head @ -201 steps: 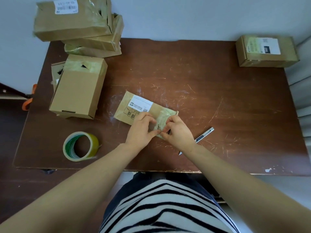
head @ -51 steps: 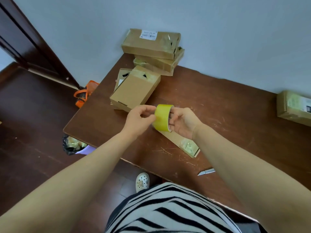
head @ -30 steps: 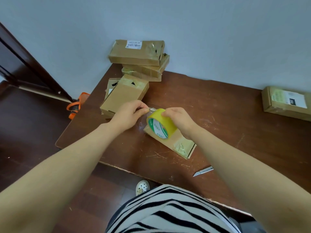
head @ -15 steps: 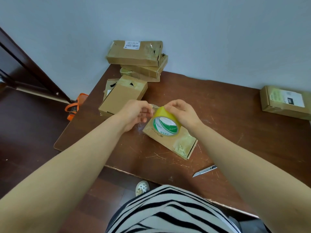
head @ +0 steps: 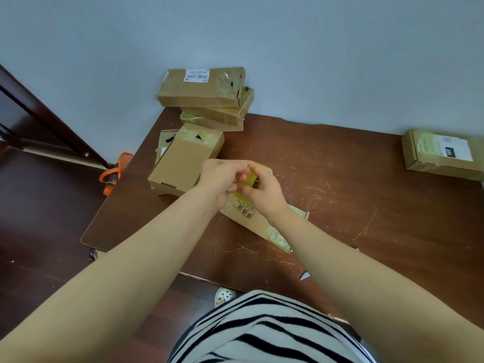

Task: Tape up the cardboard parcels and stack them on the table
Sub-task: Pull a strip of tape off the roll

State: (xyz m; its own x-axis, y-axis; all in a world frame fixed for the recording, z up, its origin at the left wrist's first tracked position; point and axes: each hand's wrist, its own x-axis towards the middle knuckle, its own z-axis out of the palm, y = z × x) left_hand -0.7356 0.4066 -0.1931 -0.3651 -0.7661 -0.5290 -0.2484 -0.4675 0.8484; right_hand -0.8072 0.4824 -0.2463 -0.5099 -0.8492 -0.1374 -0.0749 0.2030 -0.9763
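Right hand grips the yellow tape roll above the flat brown cardboard parcel, mid-table. Left hand pinches the roll's rim, probably to free the tape end. The taped cardboard stack sits at eleven o'clock.

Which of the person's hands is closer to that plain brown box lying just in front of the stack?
Left. The left hand is right beside the plain box, at its right edge; the right hand is farther off, beyond the tape roll.

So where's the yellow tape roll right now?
The yellow tape roll is near the middle of the head view, held between the left hand and right hand just above the flat parcel, right of the plain cardboard box.
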